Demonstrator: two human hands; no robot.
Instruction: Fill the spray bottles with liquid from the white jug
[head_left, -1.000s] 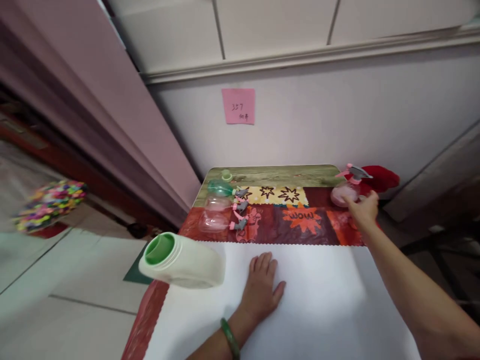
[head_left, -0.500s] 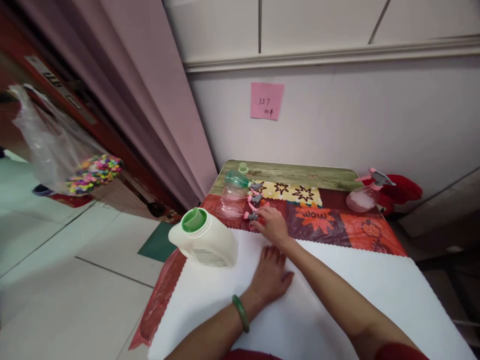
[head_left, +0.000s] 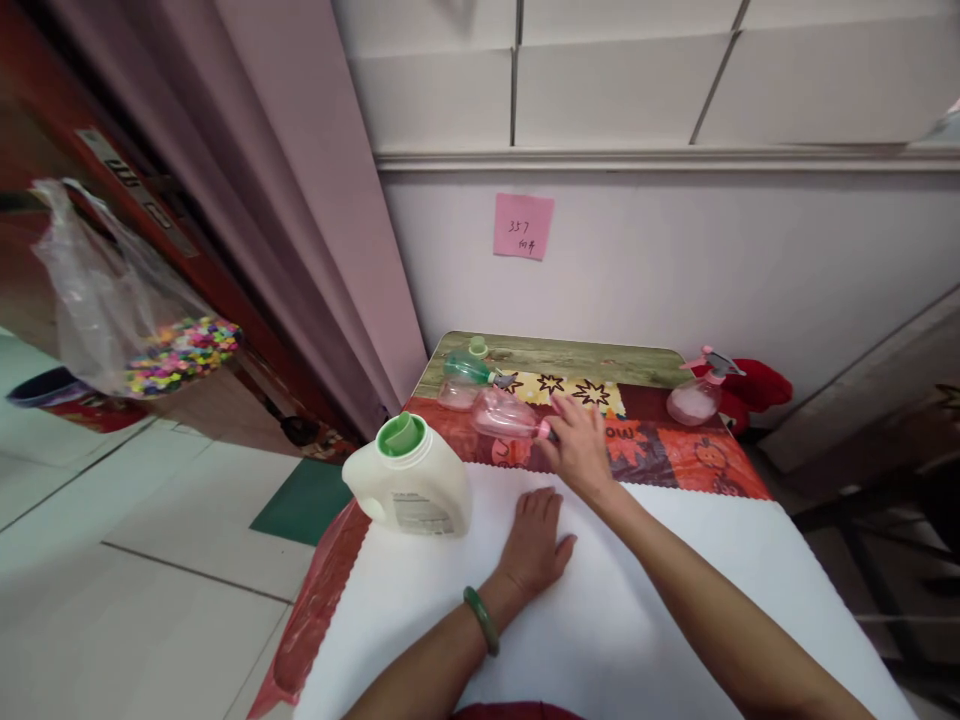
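Note:
My right hand (head_left: 577, 445) is closed round the pink trigger head of a clear pink spray bottle (head_left: 504, 414), which hangs tilted just above the red patterned cloth. My left hand (head_left: 534, 545) lies flat and open on the white sheet (head_left: 675, 580), a green bangle on its wrist. A white jug with a green cap (head_left: 409, 480) stands upright at the sheet's left edge. Two more spray bottles, one green (head_left: 465, 368) and one clear (head_left: 456, 394), lie at the table's far left.
Another pink spray bottle (head_left: 697, 397) stands at the table's far right, beside a red soft thing (head_left: 757, 388). A pink note (head_left: 523, 226) is stuck on the wall. A clear bag of coloured beads (head_left: 142, 330) hangs at the left by a curtain.
My right hand went from the far-right spray bottle over to the bottles at the left, closed on one and lifted it toward the middle. My left hand stayed flat.

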